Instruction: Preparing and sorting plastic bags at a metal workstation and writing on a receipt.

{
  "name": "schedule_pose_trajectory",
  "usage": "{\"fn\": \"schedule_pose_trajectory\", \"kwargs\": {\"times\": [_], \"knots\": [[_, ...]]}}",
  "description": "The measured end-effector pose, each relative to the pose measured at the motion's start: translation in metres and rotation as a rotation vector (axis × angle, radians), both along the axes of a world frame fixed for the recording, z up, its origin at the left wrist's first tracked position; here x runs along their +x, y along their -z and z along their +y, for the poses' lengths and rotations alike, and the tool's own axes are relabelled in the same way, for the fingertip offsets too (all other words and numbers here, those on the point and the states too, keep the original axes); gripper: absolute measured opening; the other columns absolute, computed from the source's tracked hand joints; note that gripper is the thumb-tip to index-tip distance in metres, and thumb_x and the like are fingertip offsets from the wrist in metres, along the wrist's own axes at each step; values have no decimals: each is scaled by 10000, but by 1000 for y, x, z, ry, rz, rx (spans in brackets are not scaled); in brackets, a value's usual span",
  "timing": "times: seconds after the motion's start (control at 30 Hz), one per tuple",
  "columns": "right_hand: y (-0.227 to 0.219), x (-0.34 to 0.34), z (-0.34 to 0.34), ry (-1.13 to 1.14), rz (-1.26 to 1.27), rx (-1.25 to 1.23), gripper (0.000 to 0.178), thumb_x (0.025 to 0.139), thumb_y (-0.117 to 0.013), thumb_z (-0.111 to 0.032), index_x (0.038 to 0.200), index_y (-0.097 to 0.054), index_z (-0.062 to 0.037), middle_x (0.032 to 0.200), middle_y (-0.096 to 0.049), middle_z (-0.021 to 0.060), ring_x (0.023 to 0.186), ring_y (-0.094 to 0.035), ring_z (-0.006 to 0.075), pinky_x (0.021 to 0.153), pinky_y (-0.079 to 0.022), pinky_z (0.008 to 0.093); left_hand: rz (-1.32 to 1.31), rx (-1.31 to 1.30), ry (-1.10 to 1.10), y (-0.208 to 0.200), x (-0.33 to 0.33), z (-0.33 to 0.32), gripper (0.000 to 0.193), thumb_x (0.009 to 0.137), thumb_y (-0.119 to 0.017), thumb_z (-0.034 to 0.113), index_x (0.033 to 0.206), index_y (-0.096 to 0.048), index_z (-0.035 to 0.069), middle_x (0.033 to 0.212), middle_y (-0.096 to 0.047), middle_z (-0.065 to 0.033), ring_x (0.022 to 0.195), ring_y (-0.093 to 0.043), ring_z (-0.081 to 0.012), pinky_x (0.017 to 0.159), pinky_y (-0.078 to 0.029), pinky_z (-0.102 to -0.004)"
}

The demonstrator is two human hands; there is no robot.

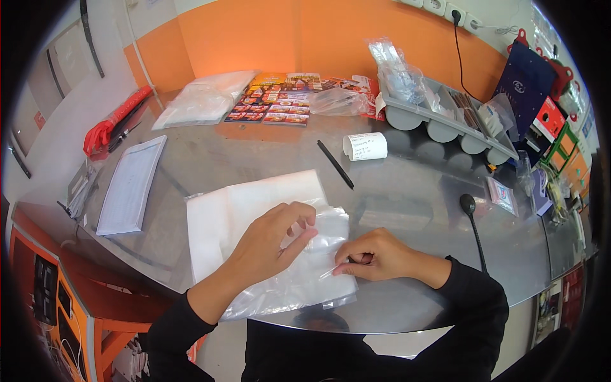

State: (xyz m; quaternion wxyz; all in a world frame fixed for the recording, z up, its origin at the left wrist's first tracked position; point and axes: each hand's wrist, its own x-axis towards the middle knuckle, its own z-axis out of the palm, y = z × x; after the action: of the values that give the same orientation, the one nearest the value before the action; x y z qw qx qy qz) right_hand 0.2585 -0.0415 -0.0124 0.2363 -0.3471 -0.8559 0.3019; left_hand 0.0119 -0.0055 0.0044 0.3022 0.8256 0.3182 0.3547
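A stack of flat clear plastic bags over white sheets (219,216) lies in front of me on the metal table. Over it, my left hand (270,242) has its thumb and fingertips brought together at the upper part of a clear plastic bag (328,230). Just right of the stack, my right hand (377,256) pinches the lower right edge of that bag between thumb and curled forefinger. The film looks wrinkled and slightly raised between the two hands. Its outline blends into the bags beneath.
A black pen (335,164) and a curled paper slip (366,146) lie beyond the stack. Left is a white paper pad (132,186); right, a black gooseneck microphone (468,205). A grey compartment tray (445,118), printed leaflets (270,105) and another pile of plastic bags (202,99) line the back.
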Motion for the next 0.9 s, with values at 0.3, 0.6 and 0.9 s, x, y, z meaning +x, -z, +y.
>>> {"fn": "schedule_pose_trajectory", "kwargs": {"times": [0.3, 0.6, 0.9], "knots": [[10, -9, -3, 192, 486, -199, 135, 921, -695, -148, 838, -683, -42, 546, -344, -71, 555, -285, 7, 489, -259, 237, 207, 240, 142, -14, 2, -8, 125, 810, -702, 118, 919, -644, 101, 967, -563, -58, 894, -520, -262, 752, -468, -363], [-12, -6, -12, -84, -61, 230, 319, 796, -779, -372, 868, -629, -101, 548, -501, 52, 508, -546, 251, 486, -389, 355, 115, 231, 39, -3, 3, -2, 139, 850, -698, 148, 925, -669, 35, 980, -609, -98, 894, -551, -286, 769, -472, -375], [-2, -4, -4, -87, 82, -73, 142, 857, -747, -249, 868, -714, -112, 508, -431, 19, 448, -362, 152, 459, -304, 303, 111, 202, 93, -3, 0, 1, 127, 884, -644, 124, 943, -673, 16, 987, -607, -121, 899, -543, -297, 799, -464, -369]]}}
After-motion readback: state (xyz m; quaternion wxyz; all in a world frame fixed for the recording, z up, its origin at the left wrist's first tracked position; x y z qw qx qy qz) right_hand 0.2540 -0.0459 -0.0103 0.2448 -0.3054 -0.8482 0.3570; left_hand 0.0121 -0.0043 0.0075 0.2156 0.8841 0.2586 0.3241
